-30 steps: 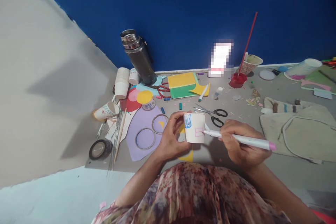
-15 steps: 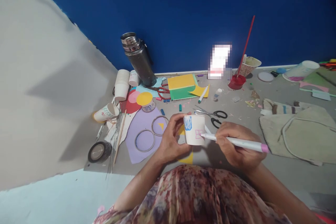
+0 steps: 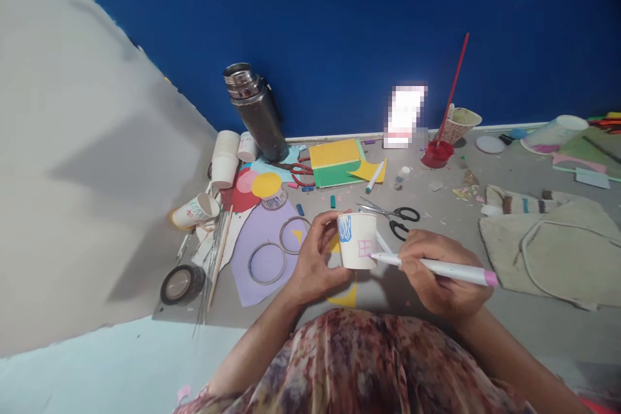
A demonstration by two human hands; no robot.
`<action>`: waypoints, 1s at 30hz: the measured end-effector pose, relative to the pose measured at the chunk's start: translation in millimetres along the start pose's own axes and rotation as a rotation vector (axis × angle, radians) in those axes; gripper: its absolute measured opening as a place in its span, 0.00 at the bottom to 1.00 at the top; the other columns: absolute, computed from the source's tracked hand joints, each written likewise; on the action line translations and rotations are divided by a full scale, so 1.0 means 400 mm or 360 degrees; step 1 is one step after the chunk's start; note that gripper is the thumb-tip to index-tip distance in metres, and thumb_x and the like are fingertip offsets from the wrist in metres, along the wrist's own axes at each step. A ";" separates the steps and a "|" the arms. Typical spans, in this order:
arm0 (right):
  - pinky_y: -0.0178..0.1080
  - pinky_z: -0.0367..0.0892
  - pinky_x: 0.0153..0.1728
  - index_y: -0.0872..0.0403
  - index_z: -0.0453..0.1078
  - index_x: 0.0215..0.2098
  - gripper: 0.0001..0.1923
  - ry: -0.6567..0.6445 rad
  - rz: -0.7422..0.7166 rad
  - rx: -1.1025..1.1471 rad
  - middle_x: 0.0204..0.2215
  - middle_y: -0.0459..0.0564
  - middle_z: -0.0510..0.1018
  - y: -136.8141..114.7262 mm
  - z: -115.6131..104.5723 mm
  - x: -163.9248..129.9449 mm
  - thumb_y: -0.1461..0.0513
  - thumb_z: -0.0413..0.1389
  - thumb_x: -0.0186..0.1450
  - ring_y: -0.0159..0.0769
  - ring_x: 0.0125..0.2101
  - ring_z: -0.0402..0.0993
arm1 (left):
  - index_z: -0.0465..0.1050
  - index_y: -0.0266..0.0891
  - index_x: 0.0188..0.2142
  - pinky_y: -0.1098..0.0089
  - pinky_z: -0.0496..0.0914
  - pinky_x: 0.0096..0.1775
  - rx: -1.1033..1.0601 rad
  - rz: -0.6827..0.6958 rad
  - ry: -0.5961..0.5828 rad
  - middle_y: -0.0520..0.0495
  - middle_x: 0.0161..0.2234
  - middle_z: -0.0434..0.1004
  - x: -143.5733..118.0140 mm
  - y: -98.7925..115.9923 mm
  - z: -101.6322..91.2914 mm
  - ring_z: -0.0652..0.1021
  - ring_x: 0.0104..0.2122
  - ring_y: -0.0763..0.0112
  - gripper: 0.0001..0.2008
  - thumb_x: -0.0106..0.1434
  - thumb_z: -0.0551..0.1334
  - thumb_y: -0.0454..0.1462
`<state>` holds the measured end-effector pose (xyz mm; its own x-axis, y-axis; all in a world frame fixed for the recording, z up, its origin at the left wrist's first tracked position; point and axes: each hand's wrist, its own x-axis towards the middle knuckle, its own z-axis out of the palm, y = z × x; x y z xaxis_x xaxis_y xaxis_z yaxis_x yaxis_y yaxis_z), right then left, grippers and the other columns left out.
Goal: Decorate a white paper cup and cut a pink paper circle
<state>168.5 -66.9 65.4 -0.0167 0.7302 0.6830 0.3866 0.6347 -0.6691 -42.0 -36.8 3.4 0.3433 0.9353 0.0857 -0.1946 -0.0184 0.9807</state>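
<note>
A white paper cup (image 3: 357,257) is held upright by my left hand (image 3: 317,259), thumb low and fingers around its left side. Blue scribbled lines mark its upper left, and a small pink square divided like a window pane sits lower on its wall. My right hand (image 3: 439,275) grips a white felt-tip pen (image 3: 449,268) with a pink end; its tip touches the cup beside the pink square. Behind the cup lie black-handled scissors (image 3: 388,211). Yellow paper pieces (image 3: 344,299) show under my left hand and the cup.
At left are purple paper (image 3: 247,226) with tape rings (image 3: 266,263), black tape (image 3: 179,284), stacked paper cups (image 3: 226,158) and a steel flask (image 3: 259,116). Coloured sheets (image 3: 337,162) lie at the back. A red pot (image 3: 436,154) holds a stick; a cloth bag (image 3: 557,246) lies right.
The pen tip has moved slightly down along the cup, and the pink square now shows fuller lines. The cup has shifted a little to the left in view.
</note>
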 end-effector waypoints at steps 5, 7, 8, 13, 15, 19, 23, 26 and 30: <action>0.37 0.71 0.23 0.50 0.72 0.28 0.09 0.0146 0.0032 -0.0048 0.20 0.43 0.77 0.009 -0.003 -0.003 0.67 0.58 0.66 0.33 0.20 0.74 | 0.64 0.46 0.59 0.50 0.64 0.70 -0.0026 0.0017 -0.0044 0.38 0.67 0.71 0.000 -0.002 -0.001 0.72 0.69 0.49 0.41 0.46 0.73 0.26; 0.37 0.70 0.23 0.50 0.72 0.28 0.09 0.0090 0.0025 -0.0036 0.21 0.43 0.78 0.008 -0.003 -0.003 0.67 0.58 0.66 0.33 0.20 0.74 | 0.64 0.46 0.58 0.49 0.64 0.70 -0.0021 -0.0003 -0.0033 0.37 0.67 0.71 0.000 0.000 -0.001 0.71 0.69 0.48 0.41 0.47 0.73 0.26; 0.37 0.70 0.23 0.50 0.73 0.28 0.09 0.0061 0.0016 -0.0022 0.21 0.43 0.78 0.007 -0.002 -0.003 0.68 0.58 0.66 0.33 0.20 0.74 | 0.64 0.46 0.58 0.49 0.63 0.70 -0.0018 -0.0014 -0.0024 0.37 0.67 0.71 0.000 0.002 -0.001 0.71 0.69 0.48 0.41 0.47 0.74 0.26; 0.35 0.70 0.23 0.49 0.72 0.29 0.09 0.0006 0.0007 -0.0024 0.21 0.43 0.79 0.005 0.002 -0.001 0.68 0.58 0.66 0.32 0.20 0.74 | 0.64 0.46 0.58 0.50 0.65 0.70 -0.0029 -0.0043 -0.0010 0.36 0.66 0.71 -0.001 0.010 0.000 0.72 0.69 0.48 0.40 0.47 0.75 0.27; 0.35 0.70 0.24 0.49 0.72 0.29 0.09 0.0036 0.0025 -0.0047 0.21 0.43 0.78 0.005 0.002 -0.001 0.68 0.59 0.66 0.32 0.20 0.74 | 0.64 0.45 0.57 0.50 0.65 0.69 -0.0050 -0.0050 0.0003 0.36 0.67 0.71 -0.001 0.011 0.000 0.72 0.68 0.48 0.40 0.47 0.75 0.28; 0.34 0.69 0.23 0.50 0.72 0.27 0.10 0.0058 0.0083 -0.0065 0.20 0.42 0.77 0.006 0.000 -0.005 0.69 0.58 0.65 0.31 0.19 0.73 | 0.65 0.45 0.57 0.51 0.66 0.69 -0.0065 -0.0066 -0.0005 0.36 0.67 0.71 -0.002 0.012 0.000 0.72 0.68 0.49 0.40 0.47 0.76 0.28; 0.36 0.68 0.24 0.51 0.72 0.29 0.09 0.0096 0.0107 -0.0016 0.21 0.42 0.77 0.019 0.000 -0.022 0.69 0.59 0.66 0.32 0.20 0.73 | 0.65 0.46 0.57 0.53 0.66 0.69 -0.0049 -0.0068 0.0021 0.37 0.66 0.72 -0.004 0.007 -0.003 0.73 0.68 0.50 0.40 0.46 0.76 0.27; 0.37 0.69 0.26 0.50 0.73 0.32 0.09 0.0160 0.0092 0.0064 0.23 0.42 0.77 0.032 0.002 -0.034 0.70 0.58 0.66 0.33 0.21 0.73 | 0.65 0.46 0.58 0.52 0.66 0.69 -0.0057 -0.0051 0.0006 0.37 0.67 0.71 -0.004 0.001 -0.005 0.73 0.68 0.51 0.40 0.46 0.74 0.26; 0.37 0.70 0.26 0.50 0.74 0.32 0.08 0.0121 0.0058 0.0013 0.23 0.43 0.78 0.033 0.004 -0.029 0.69 0.59 0.66 0.33 0.22 0.74 | 0.65 0.46 0.58 0.52 0.65 0.70 -0.0047 -0.0036 0.0004 0.38 0.67 0.71 -0.003 -0.003 -0.006 0.72 0.68 0.51 0.40 0.47 0.73 0.26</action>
<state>172.4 -66.6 48.1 0.0672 0.7317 0.6783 0.3781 0.6105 -0.6960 -44.6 -37.1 1.6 0.3455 0.9363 0.0630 -0.2139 0.0132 0.9768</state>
